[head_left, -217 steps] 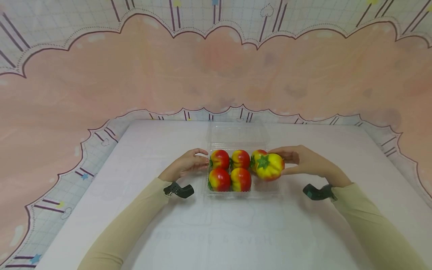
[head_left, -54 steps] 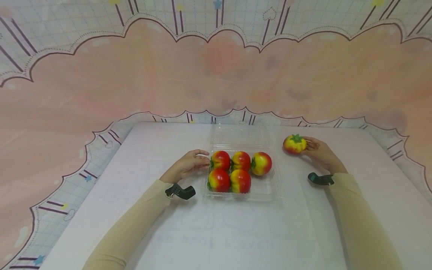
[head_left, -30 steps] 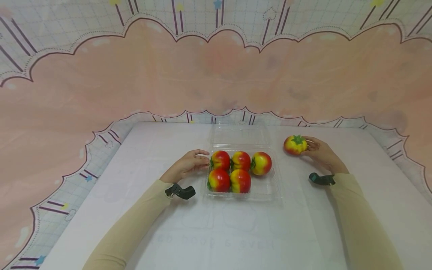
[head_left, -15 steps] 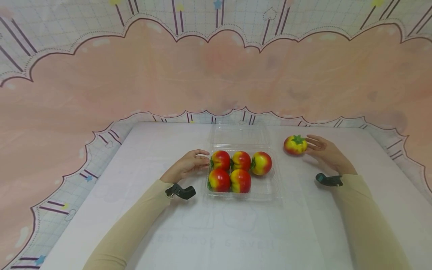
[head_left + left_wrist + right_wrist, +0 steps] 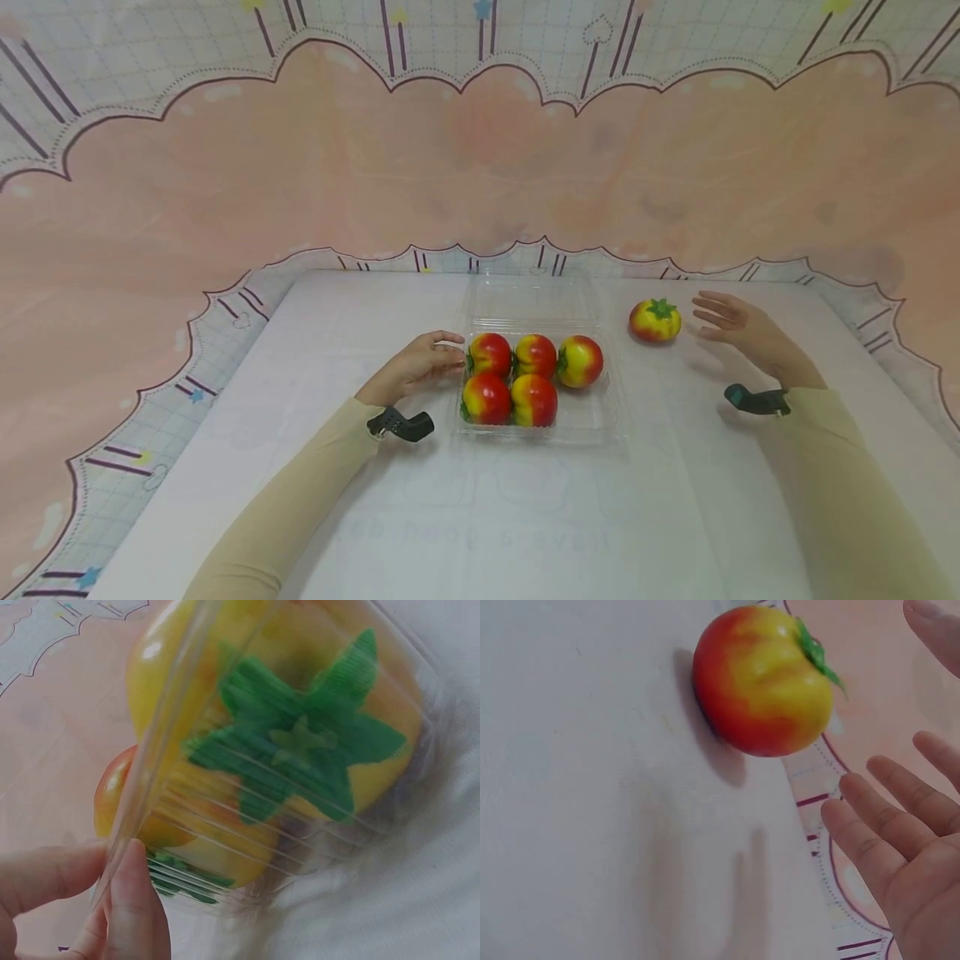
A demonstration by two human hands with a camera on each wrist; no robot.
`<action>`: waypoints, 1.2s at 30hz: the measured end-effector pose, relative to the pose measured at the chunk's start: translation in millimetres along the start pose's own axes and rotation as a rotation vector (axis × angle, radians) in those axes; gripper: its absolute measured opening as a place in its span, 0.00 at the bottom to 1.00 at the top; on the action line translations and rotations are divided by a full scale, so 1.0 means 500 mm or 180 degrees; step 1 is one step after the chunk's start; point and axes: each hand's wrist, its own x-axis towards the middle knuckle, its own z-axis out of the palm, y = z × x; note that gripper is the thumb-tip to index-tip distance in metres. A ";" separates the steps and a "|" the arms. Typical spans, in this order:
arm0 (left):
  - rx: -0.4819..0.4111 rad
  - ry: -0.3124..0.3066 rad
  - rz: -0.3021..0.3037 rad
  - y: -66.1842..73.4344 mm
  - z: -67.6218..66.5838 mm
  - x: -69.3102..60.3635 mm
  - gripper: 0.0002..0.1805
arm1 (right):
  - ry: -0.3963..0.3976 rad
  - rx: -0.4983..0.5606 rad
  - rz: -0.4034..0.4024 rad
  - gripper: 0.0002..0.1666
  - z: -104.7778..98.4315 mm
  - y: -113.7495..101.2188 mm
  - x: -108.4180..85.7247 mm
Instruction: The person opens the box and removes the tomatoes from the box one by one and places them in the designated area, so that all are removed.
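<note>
A clear plastic box [image 5: 588,412] with its lid tipped back holds several red-and-yellow fruits [image 5: 534,400]. At its left wall my left hand [image 5: 412,367] pinches the rim between thumb and fingers, plain in the left wrist view, where the hand [image 5: 112,900] grips the clear edge beside green-leaved fruits [image 5: 285,735]. Outside the box, to its right, one more fruit [image 5: 655,321] lies on the white surface, green leaves up. My right hand [image 5: 746,329] is apart from it on its right, fingers spread and holding nothing; the right wrist view shows a gap between hand [image 5: 907,840] and fruit [image 5: 761,682].
The open transparent lid [image 5: 534,298] lies behind the box. A white table [image 5: 480,517] carries everything, with a patterned cloth [image 5: 480,175] in peach and white beyond its back and left edges.
The right hand carried one fruit from the box's front right area to the table on the right, let it go, and moved away rightward. The left hand stays at the box.
</note>
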 end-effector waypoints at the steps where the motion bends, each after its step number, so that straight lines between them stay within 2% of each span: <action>1: 0.0001 -0.0005 0.0004 0.000 -0.001 0.000 0.25 | 0.0011 -0.0018 0.0001 0.42 -0.002 -0.003 -0.001; 5: 0.0031 -0.0008 0.0015 -0.001 -0.002 0.002 0.25 | 0.0058 -0.0065 -0.0092 0.43 -0.005 -0.025 -0.012; 12: 0.0036 -0.0034 0.0025 0.000 -0.003 0.004 0.26 | 0.0134 -0.0414 -0.0321 0.40 -0.008 -0.071 -0.028; 26: 0.0062 -0.0026 0.0038 0.002 -0.003 -0.001 0.26 | -0.0130 -0.0632 -0.0348 0.40 0.012 -0.170 -0.044; 32: 0.0065 -0.0016 0.0035 0.001 -0.001 -0.002 0.25 | -0.0221 -0.0697 -0.0624 0.38 0.030 -0.192 -0.036; 36: 0.0079 -0.0043 0.0036 0.000 -0.001 -0.003 0.25 | -0.0301 -0.0790 -0.0664 0.37 0.048 -0.211 -0.033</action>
